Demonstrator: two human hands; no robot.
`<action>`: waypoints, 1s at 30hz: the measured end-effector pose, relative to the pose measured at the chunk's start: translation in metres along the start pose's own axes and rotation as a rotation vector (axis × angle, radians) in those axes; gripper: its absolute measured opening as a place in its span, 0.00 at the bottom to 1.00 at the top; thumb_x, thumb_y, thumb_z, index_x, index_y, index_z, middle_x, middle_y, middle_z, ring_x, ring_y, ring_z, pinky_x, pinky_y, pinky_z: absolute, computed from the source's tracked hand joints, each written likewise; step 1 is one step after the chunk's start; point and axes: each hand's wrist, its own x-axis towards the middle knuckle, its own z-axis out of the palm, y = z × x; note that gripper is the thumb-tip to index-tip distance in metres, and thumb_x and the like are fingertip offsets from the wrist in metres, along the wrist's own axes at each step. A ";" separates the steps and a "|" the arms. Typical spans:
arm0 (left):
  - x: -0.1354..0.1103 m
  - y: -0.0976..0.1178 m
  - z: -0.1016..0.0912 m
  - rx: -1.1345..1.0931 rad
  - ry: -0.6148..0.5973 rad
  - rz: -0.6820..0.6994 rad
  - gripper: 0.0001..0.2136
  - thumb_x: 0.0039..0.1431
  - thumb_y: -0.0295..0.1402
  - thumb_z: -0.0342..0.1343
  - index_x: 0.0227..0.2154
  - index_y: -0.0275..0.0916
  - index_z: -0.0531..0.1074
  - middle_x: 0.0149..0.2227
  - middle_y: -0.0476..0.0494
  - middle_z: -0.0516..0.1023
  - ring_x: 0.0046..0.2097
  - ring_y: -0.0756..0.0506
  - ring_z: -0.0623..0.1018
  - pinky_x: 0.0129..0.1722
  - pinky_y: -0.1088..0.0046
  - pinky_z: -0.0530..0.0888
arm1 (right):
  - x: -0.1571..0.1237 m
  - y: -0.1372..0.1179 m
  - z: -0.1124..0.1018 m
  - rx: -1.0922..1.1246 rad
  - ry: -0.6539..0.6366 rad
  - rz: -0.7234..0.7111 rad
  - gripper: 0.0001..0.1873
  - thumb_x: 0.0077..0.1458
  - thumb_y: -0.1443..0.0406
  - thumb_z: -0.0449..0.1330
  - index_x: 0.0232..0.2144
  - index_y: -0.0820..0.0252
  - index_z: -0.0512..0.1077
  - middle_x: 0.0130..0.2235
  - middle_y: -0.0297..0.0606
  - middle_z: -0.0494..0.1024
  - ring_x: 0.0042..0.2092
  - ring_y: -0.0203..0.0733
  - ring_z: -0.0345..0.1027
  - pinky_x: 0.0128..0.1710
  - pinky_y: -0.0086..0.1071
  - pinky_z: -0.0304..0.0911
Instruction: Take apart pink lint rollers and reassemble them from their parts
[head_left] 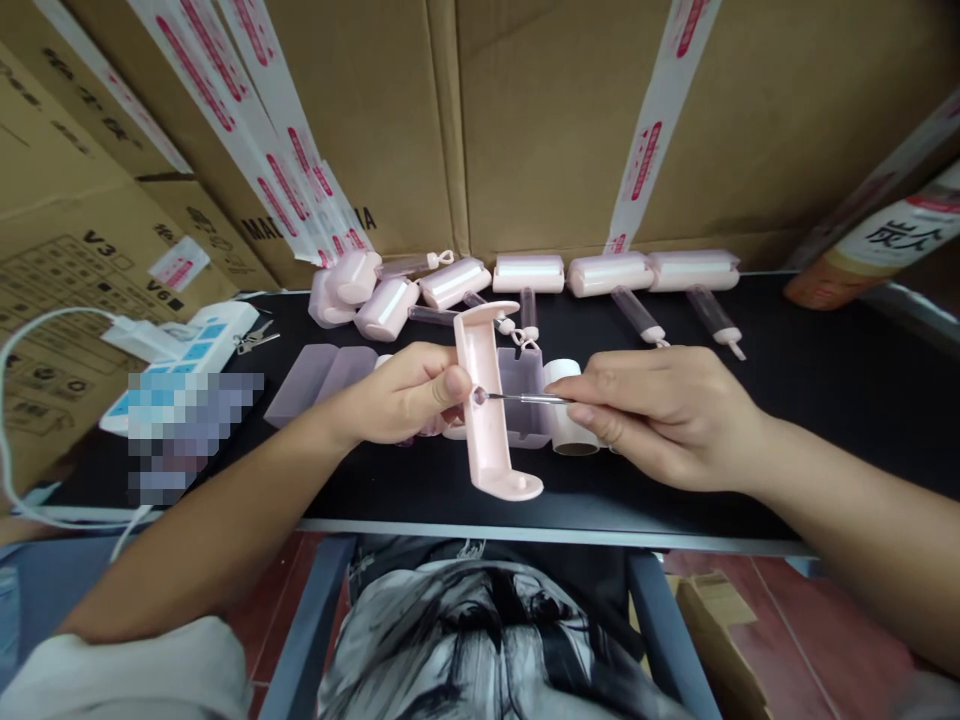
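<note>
The light is soft, edges bend, and 1 patch [184, 435] is pixelated.

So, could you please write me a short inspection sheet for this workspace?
Surface: black tabletop with a pale front edge.
Work pieces: pink holder in hand; behind it, a row of pink rollers, some with clear handles; lilac cases and a white roll lie nearer, partly hidden.
Clutter: keys beside the power strip at the left.
Left hand: grips the pink holder at its middle.
Right hand: holds a slim metal tool, tip at the holder's middle.
Cables: white cable loops at the left from a plug on the strip.
Surroundings: taped cardboard behind; labelled container at the right.
</note>
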 end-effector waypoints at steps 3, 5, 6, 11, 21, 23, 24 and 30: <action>0.000 -0.003 0.001 -0.053 -0.011 -0.010 0.35 0.64 0.68 0.54 0.29 0.34 0.74 0.23 0.44 0.75 0.22 0.51 0.70 0.21 0.75 0.70 | -0.003 0.003 0.005 0.025 0.027 0.000 0.13 0.70 0.73 0.59 0.51 0.62 0.80 0.29 0.34 0.76 0.28 0.35 0.71 0.29 0.27 0.65; -0.001 -0.006 0.000 -0.076 -0.014 -0.016 0.35 0.63 0.68 0.55 0.29 0.34 0.74 0.23 0.45 0.74 0.22 0.51 0.69 0.20 0.76 0.68 | -0.004 0.003 0.007 0.052 0.043 0.007 0.14 0.70 0.73 0.59 0.52 0.60 0.80 0.29 0.34 0.76 0.29 0.35 0.71 0.30 0.26 0.66; -0.001 -0.007 0.000 -0.084 -0.022 -0.018 0.35 0.63 0.68 0.55 0.29 0.34 0.73 0.24 0.44 0.74 0.22 0.51 0.69 0.20 0.76 0.67 | -0.004 0.003 0.007 0.065 0.043 0.009 0.14 0.70 0.73 0.59 0.52 0.59 0.80 0.29 0.33 0.77 0.29 0.35 0.71 0.30 0.26 0.66; -0.003 -0.004 -0.001 -0.152 -0.127 0.010 0.28 0.68 0.60 0.58 0.35 0.35 0.73 0.24 0.50 0.68 0.23 0.52 0.65 0.19 0.77 0.63 | -0.002 0.004 0.002 0.114 0.018 0.024 0.14 0.70 0.73 0.60 0.52 0.59 0.81 0.30 0.33 0.77 0.28 0.34 0.72 0.28 0.25 0.65; 0.000 -0.009 -0.003 -0.085 -0.116 0.049 0.23 0.72 0.54 0.58 0.38 0.35 0.73 0.26 0.50 0.69 0.24 0.53 0.68 0.21 0.79 0.67 | -0.005 0.001 -0.008 -0.122 -0.056 0.047 0.13 0.72 0.70 0.57 0.49 0.62 0.81 0.30 0.37 0.78 0.28 0.37 0.72 0.27 0.30 0.63; 0.000 -0.010 -0.004 -0.034 -0.106 0.090 0.21 0.72 0.52 0.59 0.39 0.35 0.75 0.28 0.49 0.72 0.25 0.52 0.70 0.24 0.78 0.70 | -0.007 -0.002 -0.010 -0.206 -0.064 0.052 0.13 0.71 0.69 0.57 0.48 0.62 0.82 0.31 0.37 0.79 0.28 0.37 0.72 0.27 0.31 0.62; 0.000 -0.010 -0.004 -0.014 -0.090 0.117 0.20 0.71 0.50 0.60 0.39 0.35 0.76 0.29 0.48 0.73 0.26 0.52 0.71 0.26 0.77 0.71 | -0.008 -0.003 -0.010 -0.238 -0.060 0.052 0.13 0.71 0.69 0.57 0.48 0.62 0.82 0.31 0.38 0.79 0.28 0.37 0.72 0.27 0.31 0.62; -0.003 0.003 -0.009 0.217 -0.081 0.136 0.14 0.63 0.42 0.70 0.39 0.35 0.78 0.39 0.40 0.85 0.40 0.44 0.83 0.39 0.72 0.80 | -0.011 -0.007 -0.017 -0.361 -0.062 -0.051 0.11 0.72 0.68 0.58 0.49 0.61 0.81 0.35 0.40 0.83 0.30 0.40 0.74 0.28 0.36 0.63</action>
